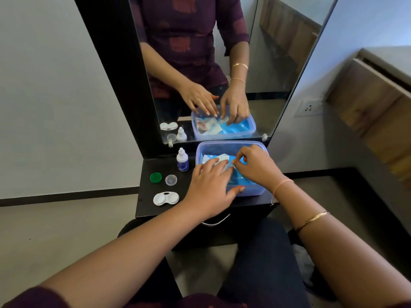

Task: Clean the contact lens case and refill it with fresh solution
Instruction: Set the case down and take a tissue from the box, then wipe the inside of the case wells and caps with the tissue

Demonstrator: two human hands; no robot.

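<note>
Both hands work in the translucent blue plastic tub (255, 190): left hand (209, 187) open, flat, steadying the packets, right hand (255, 167) pinching a white packet (223, 157), prob. a wipe, w/ the open white lens case (166, 198) left of tub, untouched.

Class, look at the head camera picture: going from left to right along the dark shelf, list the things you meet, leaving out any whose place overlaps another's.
Green cap → clear cap → solution bottle → blue plastic box, with both hands in it.
</note>
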